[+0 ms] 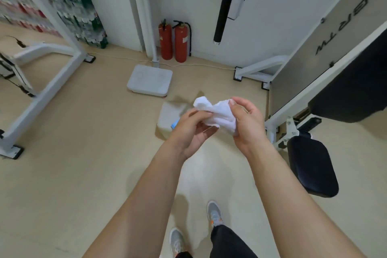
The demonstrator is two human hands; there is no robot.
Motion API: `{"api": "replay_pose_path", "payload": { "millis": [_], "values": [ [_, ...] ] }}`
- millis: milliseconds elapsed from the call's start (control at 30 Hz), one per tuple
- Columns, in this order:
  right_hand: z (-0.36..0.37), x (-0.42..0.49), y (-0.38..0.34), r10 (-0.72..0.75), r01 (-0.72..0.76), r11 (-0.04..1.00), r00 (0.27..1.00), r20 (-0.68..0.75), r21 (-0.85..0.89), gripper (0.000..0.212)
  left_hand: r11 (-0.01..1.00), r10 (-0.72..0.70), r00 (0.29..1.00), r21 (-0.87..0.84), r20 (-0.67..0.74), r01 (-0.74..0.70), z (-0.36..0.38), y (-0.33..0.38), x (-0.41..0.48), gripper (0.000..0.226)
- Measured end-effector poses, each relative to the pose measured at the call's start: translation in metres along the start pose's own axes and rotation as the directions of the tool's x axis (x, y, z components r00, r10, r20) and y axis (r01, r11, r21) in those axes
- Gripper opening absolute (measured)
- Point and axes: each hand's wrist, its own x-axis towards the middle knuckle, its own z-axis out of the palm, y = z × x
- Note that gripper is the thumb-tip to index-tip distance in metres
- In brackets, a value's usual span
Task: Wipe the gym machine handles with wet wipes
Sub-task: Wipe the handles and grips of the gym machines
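Observation:
A crumpled white wet wipe [217,113] is held between both hands in front of me. My left hand [191,130] pinches its lower left part with thumb and fingers. My right hand [247,121] grips its right side, thumb on top. A black-gripped machine handle [222,18] hangs from a white arm at the upper right, well above and beyond the hands. On the floor just behind my left hand lies a white wipe pack [170,118] with a blue label, partly hidden.
A white weighing scale [149,79] stands on the beige floor ahead, with two red fire extinguishers [173,41] against the wall. A machine with black pads [312,165] is at the right, a white frame [52,81] at the left. My feet [213,212] are below.

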Motion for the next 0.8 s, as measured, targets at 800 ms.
{"api": "replay_pose_path", "payload": {
  "millis": [800],
  "values": [
    [-0.022, 0.163, -0.145, -0.081, 0.108, 0.991, 0.953, 0.292, -0.081, 0.037, 0.977, 0.132, 0.991, 0.175, -0.035, -0.124, 0.070, 0.097, 0.161, 0.018]
  ]
}}
